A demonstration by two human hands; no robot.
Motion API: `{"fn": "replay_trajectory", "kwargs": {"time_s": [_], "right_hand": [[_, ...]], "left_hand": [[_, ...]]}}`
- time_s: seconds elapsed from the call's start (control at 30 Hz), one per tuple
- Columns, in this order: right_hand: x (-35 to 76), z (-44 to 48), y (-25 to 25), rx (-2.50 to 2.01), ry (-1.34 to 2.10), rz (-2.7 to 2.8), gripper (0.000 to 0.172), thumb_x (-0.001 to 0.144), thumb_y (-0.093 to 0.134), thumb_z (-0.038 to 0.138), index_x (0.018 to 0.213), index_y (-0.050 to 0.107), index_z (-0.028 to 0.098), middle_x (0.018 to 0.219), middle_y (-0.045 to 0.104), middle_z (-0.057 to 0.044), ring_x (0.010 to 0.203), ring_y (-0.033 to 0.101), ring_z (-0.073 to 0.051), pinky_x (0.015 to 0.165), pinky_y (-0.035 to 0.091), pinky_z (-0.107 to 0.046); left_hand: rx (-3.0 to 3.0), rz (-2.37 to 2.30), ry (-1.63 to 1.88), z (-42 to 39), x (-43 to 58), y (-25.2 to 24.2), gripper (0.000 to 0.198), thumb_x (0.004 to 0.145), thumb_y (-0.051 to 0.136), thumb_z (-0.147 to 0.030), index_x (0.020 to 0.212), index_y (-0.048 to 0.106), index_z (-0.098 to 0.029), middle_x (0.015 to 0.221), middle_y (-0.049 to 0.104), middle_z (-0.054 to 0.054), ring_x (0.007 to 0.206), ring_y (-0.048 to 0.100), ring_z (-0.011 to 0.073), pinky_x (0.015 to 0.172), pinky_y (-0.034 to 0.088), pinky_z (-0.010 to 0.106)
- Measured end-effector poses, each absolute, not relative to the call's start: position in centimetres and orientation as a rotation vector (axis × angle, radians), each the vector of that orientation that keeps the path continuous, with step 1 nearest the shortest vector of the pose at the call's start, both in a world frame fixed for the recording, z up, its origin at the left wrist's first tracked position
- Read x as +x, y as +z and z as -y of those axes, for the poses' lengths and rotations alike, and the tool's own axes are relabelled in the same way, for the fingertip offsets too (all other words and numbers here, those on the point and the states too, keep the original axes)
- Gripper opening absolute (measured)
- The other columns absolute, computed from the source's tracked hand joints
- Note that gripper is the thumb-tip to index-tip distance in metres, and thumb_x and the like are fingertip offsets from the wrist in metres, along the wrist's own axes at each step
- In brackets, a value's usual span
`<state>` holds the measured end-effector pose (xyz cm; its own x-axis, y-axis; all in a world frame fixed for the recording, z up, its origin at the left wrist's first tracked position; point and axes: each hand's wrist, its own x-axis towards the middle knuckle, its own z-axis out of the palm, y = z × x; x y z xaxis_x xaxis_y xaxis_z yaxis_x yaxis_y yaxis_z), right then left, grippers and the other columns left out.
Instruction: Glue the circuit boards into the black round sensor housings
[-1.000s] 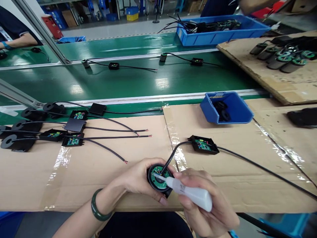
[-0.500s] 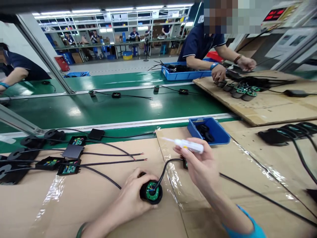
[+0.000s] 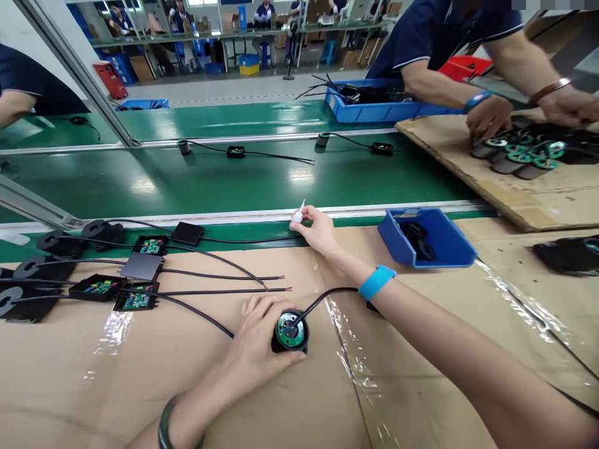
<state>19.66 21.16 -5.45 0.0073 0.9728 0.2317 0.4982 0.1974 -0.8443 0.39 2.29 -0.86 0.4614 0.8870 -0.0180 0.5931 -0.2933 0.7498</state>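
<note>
My left hand point(image 3: 262, 333) is wrapped round a black cylindrical housing point(image 3: 277, 342) on the cardboard. Its round green circuit board point(image 3: 290, 329) faces up, and a black cable point(image 3: 322, 298) curves out of it to the right. My right hand point(image 3: 319, 232) reaches forward to the near rail of the green conveyor. Its fingers pinch a small white nozzle bottle point(image 3: 297, 216), whose thin tip points up; most of its body is hidden.
Several black housings and cabled boxes with circuit boards point(image 3: 136, 298) lie at left. A blue bin point(image 3: 430, 240) with black parts stands right of my right hand. Units lie on the green conveyor point(image 3: 224, 181). Beyond, a co-worker's hands point(image 3: 491, 117) work over a cardboard sheet point(image 3: 435, 146).
My right hand has moved forward and left with the nozzle bottle, from above the cardboard to the conveyor rail. My left hand stays on the housing. The camera view has tilted down.
</note>
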Motion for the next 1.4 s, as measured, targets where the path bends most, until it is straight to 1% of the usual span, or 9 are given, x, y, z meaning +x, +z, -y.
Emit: {"fn": "replay_trajectory", "kwargs": {"time_s": [0.2,0.37,0.53,0.73,0.9,1.03,1.13,1.23,1.4], "right_hand": [[20.9,-17.4,-2.2,-1.475,0.707,1.789,0.038,0.087,0.064,0.03,0.12,0.056,0.014,0.118,0.063,-0.012,0.11,0.06,-0.026,0.094,0.047,-0.045],[22.6,-8.6,1.2,-1.269,0.945,2.196,0.017,0.093,0.054,0.034,0.097,0.065,0.021,0.095,0.072,-0.004,0.089,0.067,-0.019,0.078,0.05,-0.032],[23.2,-3.5,0.4,-1.238,0.678,2.231,0.015,0.092,0.059,0.03,0.081,0.062,0.02,0.078,0.067,-0.003,0.074,0.062,-0.018,0.07,0.045,-0.031],[22.6,-2.5,-0.7,-1.267,0.663,2.114,0.017,0.091,0.06,0.029,0.077,0.06,0.019,0.072,0.066,-0.001,0.069,0.06,-0.016,0.066,0.043,-0.03],[22.8,-2.5,0.2,-1.365,0.566,2.203,0.013,0.084,0.07,0.032,0.08,0.064,0.021,0.078,0.069,0.001,0.078,0.064,-0.015,0.074,0.046,-0.028],[28.2,-6.5,1.9,-1.63,0.329,2.132,0.01,0.092,0.06,0.03,0.09,0.066,0.021,0.09,0.07,0.0,0.084,0.064,-0.012,0.078,0.049,-0.024],[34.1,-10.3,2.6,-1.921,0.099,1.951,0.018,0.096,0.054,0.031,0.096,0.064,0.016,0.096,0.067,-0.004,0.083,0.063,-0.015,0.077,0.053,-0.033],[38.0,-12.6,1.8,-2.047,-0.014,1.909,0.024,0.093,0.057,0.037,0.094,0.063,0.015,0.09,0.066,-0.002,0.076,0.063,-0.013,0.07,0.054,-0.031],[39.6,-12.8,0.8,-2.017,-0.203,1.941,0.041,0.084,0.067,0.039,0.051,0.053,0.019,0.047,0.05,0.0,0.049,0.054,-0.011,0.05,0.039,-0.025]], "left_hand": [[1.977,-1.141,0.614,-2.1,0.1,-0.7,0.057,0.07,0.081,-0.022,0.121,0.054,-0.024,0.122,0.063,0.005,0.118,0.052,0.0274,0.102,0.04,0.045],[1.985,-1.176,0.637,-1.9,0.5,-1.0,0.053,0.07,0.082,-0.025,0.116,0.056,-0.023,0.117,0.065,0.004,0.111,0.056,0.0255,0.097,0.044,0.041],[2.017,-1.267,0.631,-1.4,0.8,-1.2,0.05,0.071,0.082,-0.028,0.112,0.055,-0.022,0.111,0.066,0.004,0.105,0.056,0.0257,0.09,0.046,0.041],[2.057,-1.355,0.633,-1.0,1.1,-1.4,0.047,0.071,0.081,-0.028,0.11,0.055,-0.023,0.108,0.066,0.004,0.102,0.058,0.027,0.086,0.047,0.043],[2.159,-1.376,0.704,-0.9,0.7,-2.8,0.044,0.074,0.077,-0.031,0.112,0.054,-0.025,0.108,0.068,0.005,0.1,0.063,0.0291,0.084,0.051,0.046],[2.255,-1.309,0.713,-1.4,-0.4,-3.5,0.067,0.075,0.074,-0.046,0.132,0.043,-0.028,0.125,0.062,0.009,0.112,0.061,0.031,0.089,0.055,0.046],[2.297,-1.287,0.695,-1.6,-1.2,-2.2,0.065,0.083,0.065,-0.045,0.139,0.037,-0.03,0.133,0.058,0.009,0.12,0.059,0.029,0.091,0.057,0.04],[2.352,-1.267,0.726,-1.6,-1.9,-0.3,0.052,0.088,0.059,-0.039,0.136,0.043,-0.031,0.132,0.059,0.008,0.117,0.062,0.0279,0.083,0.061,0.034],[2.338,-1.219,0.744,-1.8,-2.2,1.8,0.045,0.086,0.061,-0.033,0.13,0.052,-0.031,0.135,0.056,0.008,0.114,0.063,0.0272,0.043,0.055,0.014]]}}
